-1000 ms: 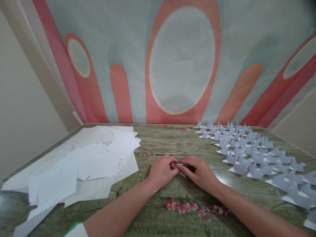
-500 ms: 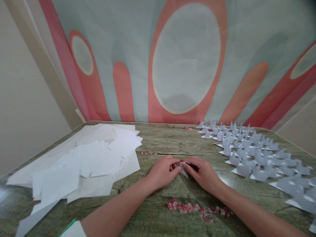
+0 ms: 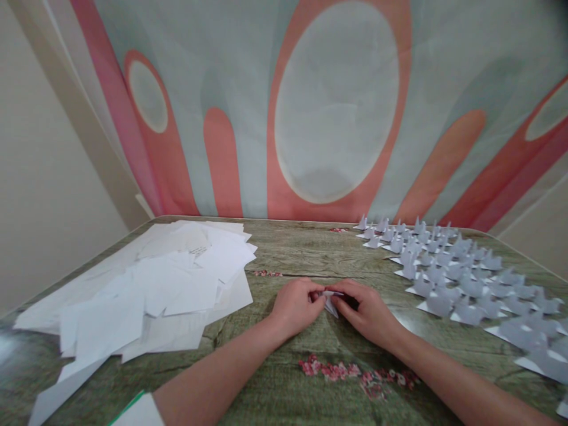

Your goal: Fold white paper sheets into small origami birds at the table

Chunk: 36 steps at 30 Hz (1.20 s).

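Observation:
A small folded piece of white paper is pinched between my two hands, just above the middle of the table. My left hand grips its left side, thumb in front and fingers curled behind. On the other side, my right hand holds it with the thumb pressed on the near face and the fingers at its top edge. Much of the paper is covered by my fingers; a pointed corner shows below, between the thumbs.
Loose white paper sheets lie in a spread pile on the left. Many folded paper figures stand in rows on the right. The wood-patterned table bears printed pink flowers. A patterned backdrop hangs behind.
Almost nothing differs: the view shifts very slightly, and both hands keep their hold on the folded paper with only tiny finger movement.

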Motion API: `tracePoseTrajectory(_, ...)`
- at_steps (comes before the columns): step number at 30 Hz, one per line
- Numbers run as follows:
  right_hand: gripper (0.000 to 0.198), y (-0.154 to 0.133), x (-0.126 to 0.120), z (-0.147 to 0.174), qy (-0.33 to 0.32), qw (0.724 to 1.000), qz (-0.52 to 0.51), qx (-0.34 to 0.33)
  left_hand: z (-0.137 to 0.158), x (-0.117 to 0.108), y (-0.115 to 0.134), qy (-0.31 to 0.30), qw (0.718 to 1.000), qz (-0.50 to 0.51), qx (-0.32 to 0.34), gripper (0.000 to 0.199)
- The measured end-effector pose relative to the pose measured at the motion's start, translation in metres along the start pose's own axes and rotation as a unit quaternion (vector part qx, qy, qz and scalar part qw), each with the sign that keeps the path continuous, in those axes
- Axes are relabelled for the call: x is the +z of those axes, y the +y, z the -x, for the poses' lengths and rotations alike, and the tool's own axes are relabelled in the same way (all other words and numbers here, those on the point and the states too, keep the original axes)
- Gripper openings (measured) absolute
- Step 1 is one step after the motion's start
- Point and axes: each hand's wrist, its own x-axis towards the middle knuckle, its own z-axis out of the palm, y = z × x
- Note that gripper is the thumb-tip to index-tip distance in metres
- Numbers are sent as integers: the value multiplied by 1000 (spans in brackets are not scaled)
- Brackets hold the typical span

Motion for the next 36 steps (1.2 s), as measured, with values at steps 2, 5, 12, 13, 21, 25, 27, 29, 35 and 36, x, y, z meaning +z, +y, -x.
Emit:
tracePoseTrajectory(2,26,0,0,0,-3,1000,-2,0,-1,0,0,-3,1000,-5,-5,21)
tracePoseTrajectory(5,29,0,-1,0,-8,1000,-3,-1,-1,0,0,-7,1000,-18,-3,19)
tracePoseTrajectory(12,34,2,-1,0,-12,1000,-7,-5,3,-4,3,-8,996,-85,21,21)
tracePoseTrajectory(13,34,2,-1,0,-14,1000,-7,-7,4,-5,4,-8,995,-95,29,22)
tracePoseTrajectory(21,38,8,1,2,-15,1000,-6,-23,6,-2,6,-19,976,-205,74,30)
tracePoseTrajectory(25,38,9,1,2,-15,999,3,-31,6,-3,8,-28,965,-245,84,31)
tracePoseTrajectory(27,38,8,1,2,-14,999,6,-34,6,-4,9,-30,965,-248,85,31)
tracePoseTrajectory(29,37,7,1,2,-12,999,7,-33,6,-5,9,-29,965,-245,83,31)
tracePoseTrajectory(35,35,-3,-1,3,-4,999,21,-32,7,-4,7,-17,971,-226,75,27)
tracePoseTrajectory(36,33,-5,-1,3,-5,999,24,-33,7,-4,7,-19,972,-222,74,26)
